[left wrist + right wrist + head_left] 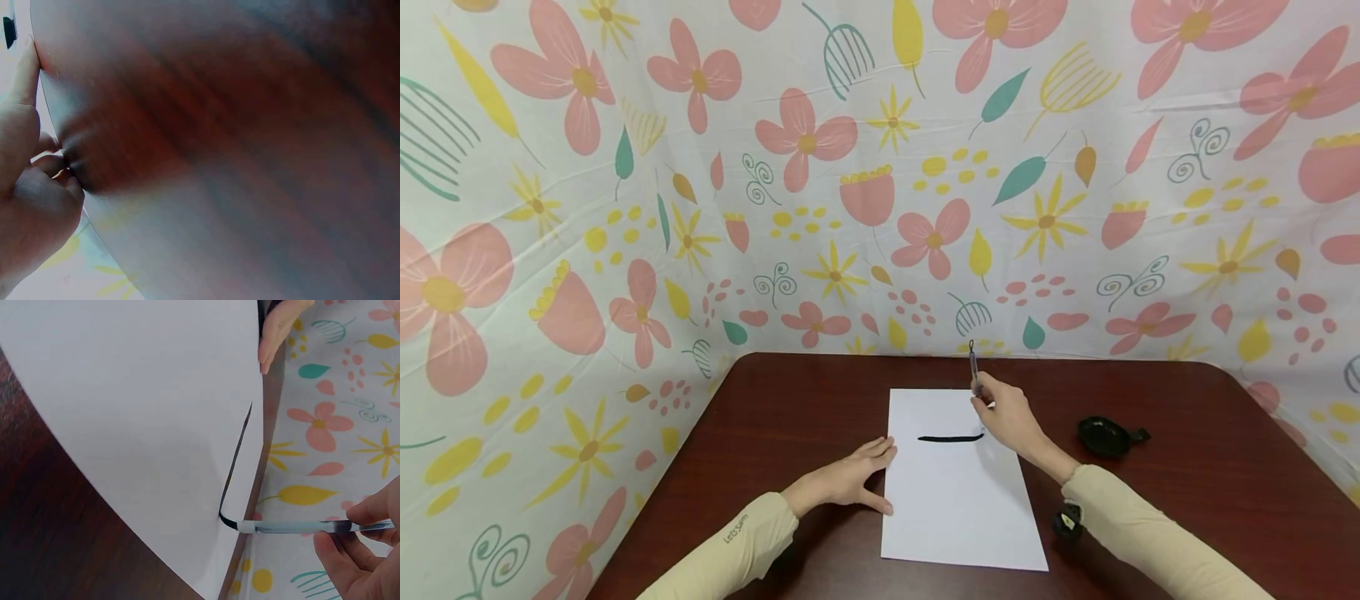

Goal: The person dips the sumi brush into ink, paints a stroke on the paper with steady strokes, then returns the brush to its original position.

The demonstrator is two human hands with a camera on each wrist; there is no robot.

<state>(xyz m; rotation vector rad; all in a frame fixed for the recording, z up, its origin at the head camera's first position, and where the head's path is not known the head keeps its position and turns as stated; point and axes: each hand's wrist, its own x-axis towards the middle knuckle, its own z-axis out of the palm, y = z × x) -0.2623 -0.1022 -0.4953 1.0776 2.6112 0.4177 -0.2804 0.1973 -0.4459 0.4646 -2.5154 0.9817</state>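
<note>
My right hand (1009,415) pinches a slim ink brush (284,527) with a pale, partly clear handle and a small loop at its top end. The black bristles touch a white sheet of paper (958,508), at the right end of a straight black stroke (947,438). In the right wrist view the bristles (229,522) bend against the paper. My left hand (850,477) rests at the sheet's left edge, fingers spread, fingertips and thumb touching the paper. Only part of the left hand (37,206) shows in the left wrist view.
A small black ink dish (1103,437) with a short handle sits on the dark brown table (805,383), right of the paper. A small black object (1066,523) is beneath the right sleeve. A flower-printed cloth (925,192) hangs behind and to the left.
</note>
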